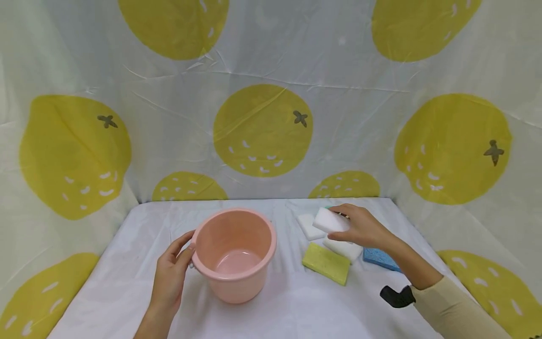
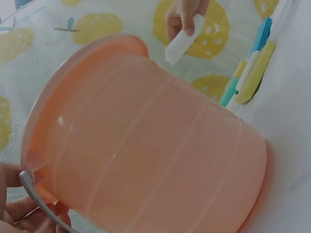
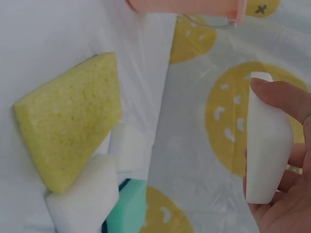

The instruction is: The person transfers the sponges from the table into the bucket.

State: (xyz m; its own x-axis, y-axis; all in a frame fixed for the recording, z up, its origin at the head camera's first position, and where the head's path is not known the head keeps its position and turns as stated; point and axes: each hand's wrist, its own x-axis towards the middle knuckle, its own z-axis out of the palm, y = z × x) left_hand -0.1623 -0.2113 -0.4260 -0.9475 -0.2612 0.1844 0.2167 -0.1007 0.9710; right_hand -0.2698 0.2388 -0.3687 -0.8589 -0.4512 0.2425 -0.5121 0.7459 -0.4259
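Left hand [image 1: 169, 270]: pinching bucket [image 1: 238, 288] at its left rim. Right hand [image 1: 362, 227]: pinching white block [image 1: 330, 221], raised right of bucket. Yellow sponge [image 1: 326, 263], blue sponge [image 1: 380, 259], two further white blocks [image 1: 310, 228]: on cloth [image 1: 305, 315], right of bucket.

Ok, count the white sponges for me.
3: a white sponge in the right hand, a second white sponge between the yellow sponge and the blue sponge, a third white sponge farther back, to the left. Others may be hidden.
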